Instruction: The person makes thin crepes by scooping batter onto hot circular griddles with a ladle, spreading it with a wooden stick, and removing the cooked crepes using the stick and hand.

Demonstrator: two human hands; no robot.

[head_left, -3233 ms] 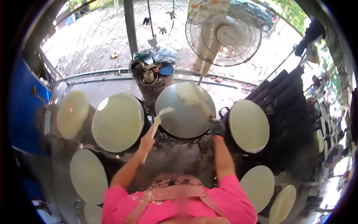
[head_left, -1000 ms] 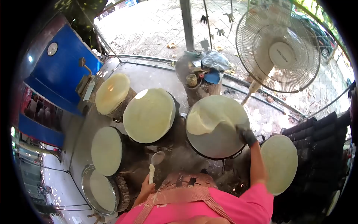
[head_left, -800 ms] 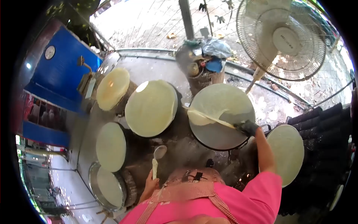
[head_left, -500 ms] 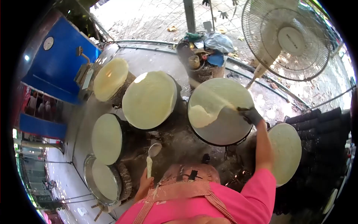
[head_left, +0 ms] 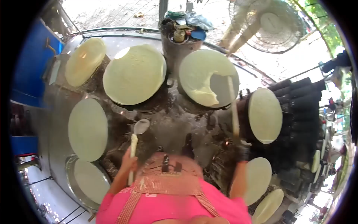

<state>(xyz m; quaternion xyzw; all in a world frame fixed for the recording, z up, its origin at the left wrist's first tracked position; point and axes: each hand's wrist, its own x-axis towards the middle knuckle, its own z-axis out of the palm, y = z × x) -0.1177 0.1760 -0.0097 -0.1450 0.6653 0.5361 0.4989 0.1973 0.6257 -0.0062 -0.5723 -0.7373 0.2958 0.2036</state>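
My left hand (head_left: 128, 163) is closed around the handle of a ladle (head_left: 142, 127), its round bowl pointing away from me. Dried batter is caked on the upper handle. My right hand (head_left: 242, 152), in a dark glove and blurred, grips a long pale stick (head_left: 234, 114). The stick's far end lies over the right rear griddle (head_left: 225, 89). Pale batter (head_left: 199, 71) coats most of that griddle in a thin sheet, with a ragged fold at its front edge. A grey patch of bare griddle shows at the front right.
Other round griddles carry pale sheets, at the rear (head_left: 134, 76), left (head_left: 87, 128) and right (head_left: 265, 115). A metal basin (head_left: 71, 175) stands front left. Dark stacked sheets (head_left: 298, 108) lie right. A fan (head_left: 268, 24) and a cluttered post (head_left: 182, 46) are behind.
My right hand has drawn back from the griddle towards my body, and the stick now points away from me. Batter covers more of the griddle's surface. The left hand still holds the ladle.
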